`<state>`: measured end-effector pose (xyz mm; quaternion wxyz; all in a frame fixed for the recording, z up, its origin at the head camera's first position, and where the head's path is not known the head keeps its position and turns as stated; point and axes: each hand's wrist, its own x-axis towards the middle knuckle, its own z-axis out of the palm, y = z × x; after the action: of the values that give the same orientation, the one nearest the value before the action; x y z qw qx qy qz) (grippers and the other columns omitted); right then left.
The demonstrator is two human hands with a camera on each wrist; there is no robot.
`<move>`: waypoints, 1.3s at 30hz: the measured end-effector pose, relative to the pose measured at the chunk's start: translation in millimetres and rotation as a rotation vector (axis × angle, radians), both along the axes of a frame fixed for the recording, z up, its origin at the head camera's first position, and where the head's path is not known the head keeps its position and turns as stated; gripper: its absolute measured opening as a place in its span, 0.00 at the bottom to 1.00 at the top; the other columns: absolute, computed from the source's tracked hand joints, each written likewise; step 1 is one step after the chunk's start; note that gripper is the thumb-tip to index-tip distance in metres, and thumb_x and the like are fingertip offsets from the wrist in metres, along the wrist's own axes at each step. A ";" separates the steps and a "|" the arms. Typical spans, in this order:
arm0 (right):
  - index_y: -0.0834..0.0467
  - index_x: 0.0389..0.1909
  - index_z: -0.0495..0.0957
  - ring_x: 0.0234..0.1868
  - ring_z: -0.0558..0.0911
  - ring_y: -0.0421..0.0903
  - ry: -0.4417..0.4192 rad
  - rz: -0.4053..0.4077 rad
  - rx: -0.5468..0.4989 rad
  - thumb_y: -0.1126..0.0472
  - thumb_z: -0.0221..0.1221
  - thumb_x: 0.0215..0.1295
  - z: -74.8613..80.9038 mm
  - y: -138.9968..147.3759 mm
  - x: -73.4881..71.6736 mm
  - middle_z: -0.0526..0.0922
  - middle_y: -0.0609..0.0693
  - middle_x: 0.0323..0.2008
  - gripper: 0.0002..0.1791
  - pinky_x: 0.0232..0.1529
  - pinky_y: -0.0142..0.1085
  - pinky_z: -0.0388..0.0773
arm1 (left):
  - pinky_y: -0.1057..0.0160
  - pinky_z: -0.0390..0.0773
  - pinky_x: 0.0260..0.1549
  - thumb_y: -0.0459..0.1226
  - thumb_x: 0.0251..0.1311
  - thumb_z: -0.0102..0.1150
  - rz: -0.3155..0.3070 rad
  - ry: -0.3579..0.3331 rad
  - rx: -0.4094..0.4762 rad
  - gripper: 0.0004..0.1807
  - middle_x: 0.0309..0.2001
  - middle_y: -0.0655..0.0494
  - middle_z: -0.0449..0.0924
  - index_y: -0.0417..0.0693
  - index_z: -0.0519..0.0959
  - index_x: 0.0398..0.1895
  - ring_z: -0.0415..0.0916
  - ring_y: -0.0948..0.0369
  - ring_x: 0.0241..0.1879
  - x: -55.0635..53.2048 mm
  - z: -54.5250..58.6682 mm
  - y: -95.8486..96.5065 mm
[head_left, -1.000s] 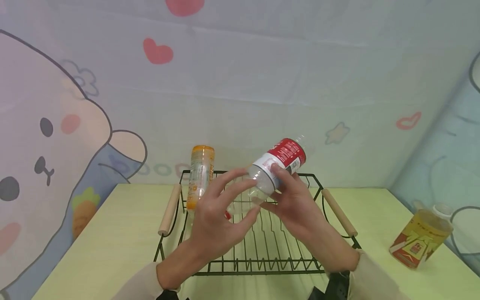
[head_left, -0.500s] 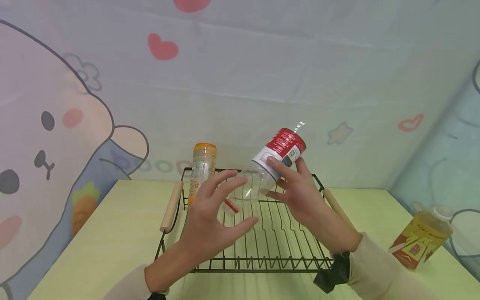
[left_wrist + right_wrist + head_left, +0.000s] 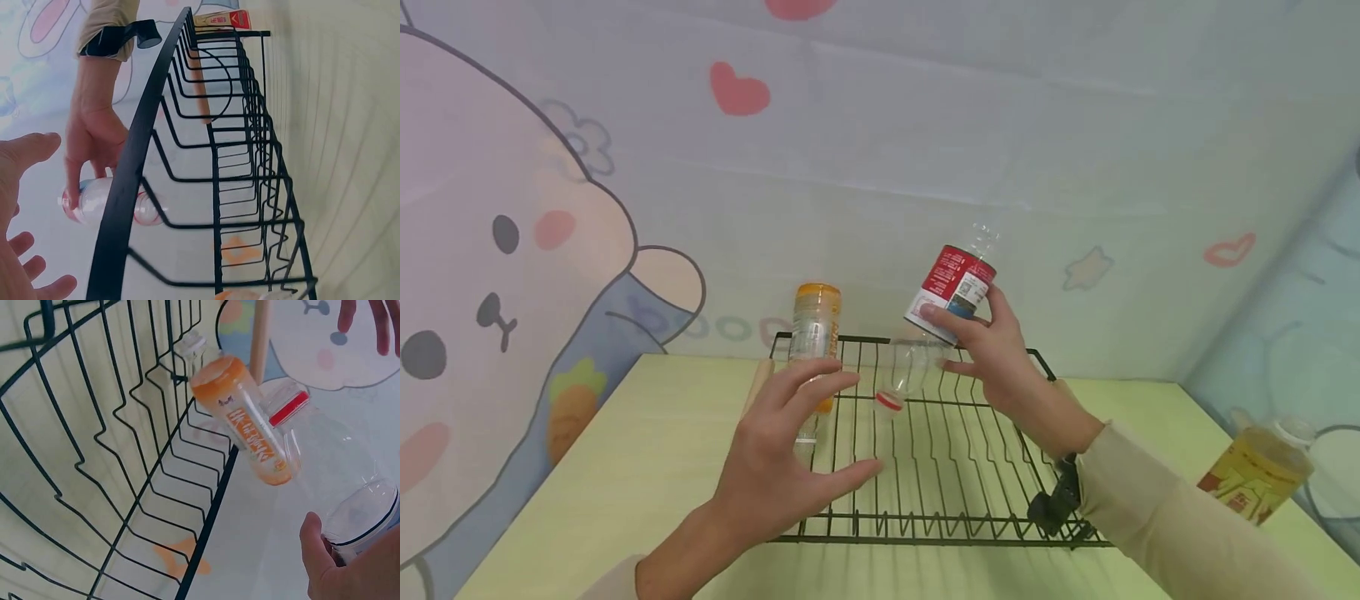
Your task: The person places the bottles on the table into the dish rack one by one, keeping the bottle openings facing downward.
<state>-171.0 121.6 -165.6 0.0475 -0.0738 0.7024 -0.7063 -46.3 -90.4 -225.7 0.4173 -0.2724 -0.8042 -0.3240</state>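
A clear plastic bottle (image 3: 951,287) with a red and white label is held by my right hand (image 3: 1013,367), fingers and thumb around the label. It tilts neck down, and a red ring (image 3: 290,409) circles its neck. My left hand (image 3: 775,467) has its fingers and thumb spread, holding nothing, apart from the bottle and over the left part of the black wire rack (image 3: 925,543). Behind it, an orange-labelled clear bottle (image 3: 817,321) stands neck down in the rack's back left corner. The left hand hides part of that bottle.
A bottle with a yellow label (image 3: 1255,475) leans on the table's right side. The rack has wooden handles (image 3: 260,344) at its sides and upright wire prongs. A printed cloth (image 3: 880,125) hangs close behind the table.
My left hand has let go of the red-labelled bottle and drawn left and down. My right hand has raised the bottle and turned it steeper, neck downward.
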 end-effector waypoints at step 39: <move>0.37 0.74 0.49 0.52 0.75 0.51 0.002 0.016 0.368 0.52 0.73 0.49 -37.0 -26.3 -25.3 0.73 0.54 0.51 0.55 0.40 0.46 0.81 | 0.49 0.70 0.57 0.63 0.35 0.73 0.026 -0.319 -0.264 0.54 0.66 0.62 0.61 0.65 0.62 0.70 0.54 0.60 0.68 12.9 -28.4 -23.0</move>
<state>-196.4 95.3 -202.6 0.0651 -0.0705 0.8191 -0.5656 -33.4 -113.4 -254.1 0.2497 -0.2595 -0.8990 -0.2494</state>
